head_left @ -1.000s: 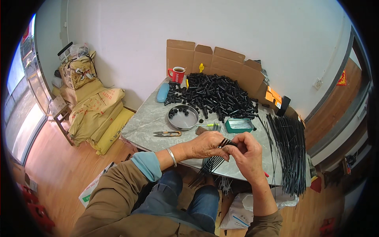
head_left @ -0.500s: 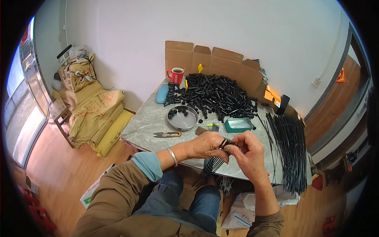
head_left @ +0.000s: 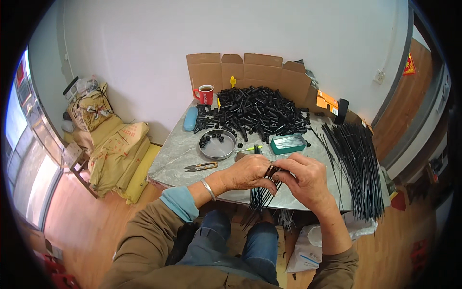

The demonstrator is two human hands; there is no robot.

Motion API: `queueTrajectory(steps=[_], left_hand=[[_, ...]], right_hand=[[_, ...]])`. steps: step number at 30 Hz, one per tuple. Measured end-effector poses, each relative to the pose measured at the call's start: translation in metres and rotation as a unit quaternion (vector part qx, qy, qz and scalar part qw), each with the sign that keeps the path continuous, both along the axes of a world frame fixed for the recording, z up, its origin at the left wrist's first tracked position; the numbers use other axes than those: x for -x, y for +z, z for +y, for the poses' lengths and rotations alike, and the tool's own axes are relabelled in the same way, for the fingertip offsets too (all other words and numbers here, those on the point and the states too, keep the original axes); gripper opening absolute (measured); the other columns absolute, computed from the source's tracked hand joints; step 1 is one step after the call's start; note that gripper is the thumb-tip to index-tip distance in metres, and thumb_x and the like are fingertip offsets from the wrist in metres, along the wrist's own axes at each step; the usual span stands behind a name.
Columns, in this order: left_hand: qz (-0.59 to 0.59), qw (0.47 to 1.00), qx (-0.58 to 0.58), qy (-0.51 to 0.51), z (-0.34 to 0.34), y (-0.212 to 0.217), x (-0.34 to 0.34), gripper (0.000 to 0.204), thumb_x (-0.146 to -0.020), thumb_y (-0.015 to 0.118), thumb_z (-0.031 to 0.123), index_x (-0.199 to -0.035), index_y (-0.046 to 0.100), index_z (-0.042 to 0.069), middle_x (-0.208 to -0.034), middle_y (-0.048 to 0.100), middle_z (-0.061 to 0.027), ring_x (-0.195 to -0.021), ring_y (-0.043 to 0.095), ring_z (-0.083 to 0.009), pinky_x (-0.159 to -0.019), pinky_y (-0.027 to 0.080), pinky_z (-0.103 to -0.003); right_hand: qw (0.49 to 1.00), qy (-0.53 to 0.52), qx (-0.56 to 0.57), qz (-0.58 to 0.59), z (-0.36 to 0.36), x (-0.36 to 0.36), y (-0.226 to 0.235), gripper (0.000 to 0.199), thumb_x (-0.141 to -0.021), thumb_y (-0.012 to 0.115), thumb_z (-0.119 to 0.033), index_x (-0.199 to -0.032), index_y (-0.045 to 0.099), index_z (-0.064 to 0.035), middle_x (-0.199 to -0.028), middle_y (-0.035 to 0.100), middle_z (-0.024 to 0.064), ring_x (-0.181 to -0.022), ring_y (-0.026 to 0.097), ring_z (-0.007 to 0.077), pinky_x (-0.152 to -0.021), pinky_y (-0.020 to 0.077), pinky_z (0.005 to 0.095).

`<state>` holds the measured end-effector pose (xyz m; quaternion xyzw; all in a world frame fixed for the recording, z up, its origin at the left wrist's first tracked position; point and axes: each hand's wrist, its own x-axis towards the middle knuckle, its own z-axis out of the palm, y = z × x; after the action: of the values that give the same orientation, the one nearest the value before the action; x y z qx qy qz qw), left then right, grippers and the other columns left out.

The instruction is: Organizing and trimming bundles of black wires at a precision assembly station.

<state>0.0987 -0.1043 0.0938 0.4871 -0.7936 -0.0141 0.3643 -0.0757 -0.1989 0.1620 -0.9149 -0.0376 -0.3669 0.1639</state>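
My left hand [head_left: 251, 172] and my right hand [head_left: 306, 182] meet above the table's front edge. The left one is closed around a bundle of thin black rods [head_left: 260, 198], which slants down toward my knees. With thumb and fingers bent, my right hand pinches a small dark piece [head_left: 274, 171] at the rods; its exact kind is partly hidden by the fingers. Beyond them stands a round metal dish [head_left: 216, 157] with several small black caps. Thread snips [head_left: 202, 166] lie left of my hands, and a green tray [head_left: 288, 150] of thin silvery pins sits behind them.
A heap of black tubular parts [head_left: 262, 111] covers the back, before upright cardboard [head_left: 262, 60]. A red mug [head_left: 204, 96] and blue case [head_left: 191, 119] stand at left. Many long black rods [head_left: 356, 168] overhang the right edge. Stacked sacks [head_left: 118, 149] lie on the left floor.
The view has shifted slightly, so the table appears a little further left. My right hand has turned, its back now more visible, with its fingers still at the rods.
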Motion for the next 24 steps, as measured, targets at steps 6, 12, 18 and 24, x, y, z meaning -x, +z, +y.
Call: queueTrajectory(steps=[6,12,18,24], left_hand=[[-0.002,1.000,0.003,0.017,-0.003,-0.001,0.001,0.040,-0.062,0.078,0.039,-0.091,0.067,0.013,-0.092,0.066,-0.0044,-0.085,0.061,-0.0298,-0.074,0.047,-0.038],[-0.018,1.000,-0.007,0.010,-0.007,0.001,0.001,0.040,-0.061,0.080,0.037,-0.089,0.068,0.012,-0.091,0.067,-0.0050,-0.085,0.062,-0.0288,-0.074,0.048,-0.037],[0.068,0.991,-0.108,0.048,-0.009,0.000,0.009,0.032,-0.071,0.079,0.023,-0.094,0.066,0.006,-0.086,0.066,-0.0088,-0.087,0.064,-0.0234,-0.078,0.048,-0.034],[0.225,0.972,-0.061,0.036,-0.008,-0.034,0.026,0.031,-0.076,0.074,0.020,-0.099,0.064,0.002,-0.103,0.064,-0.0136,-0.098,0.060,-0.0297,-0.089,0.047,-0.038]], right_hand=[[0.999,-0.021,-0.042,-0.017,0.001,0.003,-0.012,0.017,-0.072,0.075,-0.009,-0.088,0.069,-0.0071,-0.071,0.061,0.0060,-0.059,0.059,0.0230,-0.054,0.0468,0.0324],[0.999,-0.041,0.021,-0.028,0.001,0.007,-0.004,0.016,-0.073,0.074,-0.014,-0.087,0.069,-0.0094,-0.071,0.061,0.0047,-0.060,0.059,0.0243,-0.055,0.0465,0.0325],[0.996,-0.040,0.047,-0.066,0.004,0.002,-0.003,0.019,-0.072,0.074,-0.018,-0.088,0.067,-0.0108,-0.070,0.060,0.0040,-0.060,0.060,0.0238,-0.052,0.0454,0.0333],[0.987,-0.058,0.122,-0.087,-0.005,-0.022,-0.018,0.024,-0.073,0.074,-0.025,-0.073,0.056,-0.0099,-0.065,0.053,0.0047,-0.054,0.058,0.0241,-0.048,0.0434,0.0349]])
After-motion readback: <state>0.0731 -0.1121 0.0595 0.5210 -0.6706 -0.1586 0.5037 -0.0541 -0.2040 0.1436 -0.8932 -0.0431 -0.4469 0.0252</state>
